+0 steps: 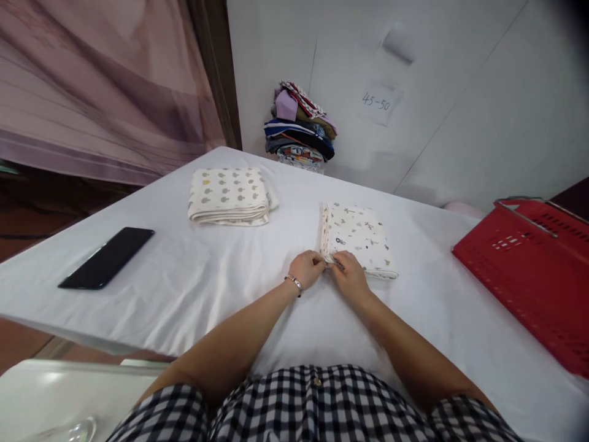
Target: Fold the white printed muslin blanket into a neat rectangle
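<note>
A folded white cloth with small dark prints (361,236) lies on the white-covered table (184,319). At its near left corner, my left hand (306,269) pinches the cloth's edge between thumb and fingers. My right hand (348,273) is right beside it, its fingers closed on the same corner. The fingertips of both hands nearly meet there. To the left and farther back, another folded white cloth with grey prints and one yellow print (227,193) lies flat in several layers, untouched.
A black flat device (108,258) lies at the table's left. A red perforated basket (529,264) stands on the right. Beyond the far edge rises a stack of folded clothes (299,129) against the wall. Pink curtain (115,80) hangs at the back left; a white surface (78,393) is at lower left.
</note>
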A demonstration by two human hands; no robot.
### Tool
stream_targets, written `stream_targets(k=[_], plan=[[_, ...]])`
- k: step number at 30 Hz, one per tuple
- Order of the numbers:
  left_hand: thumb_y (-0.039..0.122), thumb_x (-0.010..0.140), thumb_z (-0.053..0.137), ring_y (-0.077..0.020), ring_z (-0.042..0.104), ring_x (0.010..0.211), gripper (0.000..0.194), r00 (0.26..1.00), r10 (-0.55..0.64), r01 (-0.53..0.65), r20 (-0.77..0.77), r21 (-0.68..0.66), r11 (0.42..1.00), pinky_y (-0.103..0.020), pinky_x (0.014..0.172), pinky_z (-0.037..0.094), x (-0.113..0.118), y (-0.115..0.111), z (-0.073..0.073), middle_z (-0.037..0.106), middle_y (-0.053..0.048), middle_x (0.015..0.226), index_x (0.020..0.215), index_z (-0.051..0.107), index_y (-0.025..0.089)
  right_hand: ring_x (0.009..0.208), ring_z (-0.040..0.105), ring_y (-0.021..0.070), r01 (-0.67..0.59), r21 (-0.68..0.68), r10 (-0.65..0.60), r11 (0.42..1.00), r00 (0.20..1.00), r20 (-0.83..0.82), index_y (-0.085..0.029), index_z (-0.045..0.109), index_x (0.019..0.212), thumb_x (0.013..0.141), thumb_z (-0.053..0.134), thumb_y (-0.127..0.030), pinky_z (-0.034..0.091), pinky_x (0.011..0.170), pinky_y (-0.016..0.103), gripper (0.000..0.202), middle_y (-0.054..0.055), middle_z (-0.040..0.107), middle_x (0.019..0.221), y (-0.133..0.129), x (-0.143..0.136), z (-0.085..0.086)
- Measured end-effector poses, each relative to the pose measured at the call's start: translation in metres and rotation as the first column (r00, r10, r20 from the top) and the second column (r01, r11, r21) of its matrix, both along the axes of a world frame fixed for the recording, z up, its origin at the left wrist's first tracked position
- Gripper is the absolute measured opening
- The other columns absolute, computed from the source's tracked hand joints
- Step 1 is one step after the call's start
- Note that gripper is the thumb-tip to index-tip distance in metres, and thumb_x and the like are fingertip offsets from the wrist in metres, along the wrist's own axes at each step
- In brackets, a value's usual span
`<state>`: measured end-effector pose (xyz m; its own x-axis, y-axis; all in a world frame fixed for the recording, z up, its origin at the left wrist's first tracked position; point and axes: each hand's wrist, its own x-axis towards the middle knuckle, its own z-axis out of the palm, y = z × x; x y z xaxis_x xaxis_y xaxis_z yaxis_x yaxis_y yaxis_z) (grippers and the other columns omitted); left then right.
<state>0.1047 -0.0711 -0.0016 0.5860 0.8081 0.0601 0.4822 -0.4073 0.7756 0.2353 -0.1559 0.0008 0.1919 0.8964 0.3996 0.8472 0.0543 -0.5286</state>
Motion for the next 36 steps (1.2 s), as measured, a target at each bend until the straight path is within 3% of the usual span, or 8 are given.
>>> stream_targets(k=[6,10,13,17,20,25,31,36], plan=[[0.024,0.074,0.053,-0.0137,0.057,0.070,0.012,1.000,-0.005,0.005,-0.025,0.011,1.000,-0.024,0.062,0.041,-0.002,0.003,-0.003,0.064,0.000,0.073,0.068,0.063,0.020,0.097,0.050,0.0260,-0.036,-0.036,0.041,0.999,0.984,0.175,-0.021,0.056,0.103,0.081,0.051,-0.026,0.041,0.081,0.041,0.024,0.010,0.057,0.104,-0.003,-0.001,-0.003],[0.023,0.075,0.051,-0.0127,0.057,0.072,0.015,0.997,-0.079,0.078,0.025,0.011,0.997,-0.023,0.066,0.042,-0.004,0.007,-0.007,0.065,0.001,0.075,0.073,0.066,0.021,0.100,0.048,0.0282,-0.040,-0.036,0.047,0.999,0.969,0.242,-0.020,0.055,0.107,0.079,0.053,-0.029,0.039,0.084,0.044,0.029,0.012,0.056,0.107,-0.003,0.000,-0.007],[0.023,0.077,0.051,-0.0117,0.057,0.073,0.016,0.993,-0.107,0.106,0.052,0.024,0.994,-0.022,0.067,0.042,-0.008,0.011,-0.007,0.064,0.002,0.078,0.076,0.067,0.022,0.095,0.050,0.0253,-0.019,-0.002,0.019,1.000,0.984,0.175,-0.020,0.056,0.100,0.082,0.050,-0.026,0.041,0.082,0.040,0.020,0.010,0.058,0.101,-0.001,0.002,-0.007],[0.028,0.080,0.050,-0.0166,0.055,0.082,0.019,0.998,0.028,-0.017,-0.047,0.217,0.976,-0.026,0.070,0.041,-0.012,0.016,-0.005,0.063,-0.003,0.080,0.077,0.068,0.021,0.085,0.052,0.0206,0.058,0.039,-0.057,0.998,0.998,-0.034,-0.021,0.057,0.093,0.081,0.049,-0.027,0.042,0.076,0.034,0.015,0.005,0.059,0.090,0.000,0.004,-0.005],[0.039,0.081,0.050,-0.0207,0.052,0.085,0.029,0.989,0.030,0.016,-0.143,0.313,0.950,-0.031,0.074,0.038,-0.010,0.015,-0.005,0.061,-0.006,0.078,0.069,0.068,0.020,0.080,0.052,0.0183,0.099,0.035,-0.094,0.994,0.986,-0.134,-0.021,0.057,0.091,0.081,0.050,-0.029,0.042,0.072,0.031,0.015,0.003,0.058,0.086,-0.001,0.004,-0.003],[0.043,0.084,0.047,-0.0203,0.051,0.085,0.035,0.985,-0.017,0.069,-0.173,0.301,0.951,-0.034,0.076,0.034,-0.001,0.004,-0.006,0.060,-0.006,0.077,0.067,0.068,0.020,0.076,0.051,0.0166,0.098,0.039,-0.090,0.994,0.982,-0.168,-0.020,0.058,0.088,0.080,0.050,-0.031,0.040,0.069,0.029,0.015,0.002,0.057,0.083,-0.001,0.004,-0.002],[0.052,0.077,0.053,-0.0204,0.052,0.088,0.034,0.991,0.079,-0.051,-0.112,0.239,0.970,-0.034,0.078,0.032,0.004,-0.001,-0.006,0.061,-0.005,0.085,0.076,0.068,0.021,0.071,0.049,0.0155,0.135,0.044,-0.124,0.990,0.972,-0.201,-0.020,0.058,0.089,0.080,0.050,-0.033,0.039,0.065,0.028,0.018,0.002,0.057,0.081,-0.001,0.003,-0.003],[0.045,0.075,0.059,-0.0198,0.051,0.088,0.026,0.989,0.073,-0.039,-0.131,0.243,0.969,-0.033,0.077,0.033,0.009,0.000,-0.009,0.061,-0.004,0.085,0.071,0.065,0.020,0.076,0.051,0.0164,0.134,0.048,-0.123,0.990,0.975,-0.187,-0.019,0.059,0.090,0.079,0.051,-0.030,0.039,0.069,0.028,0.017,0.003,0.058,0.084,0.000,0.002,-0.004]])
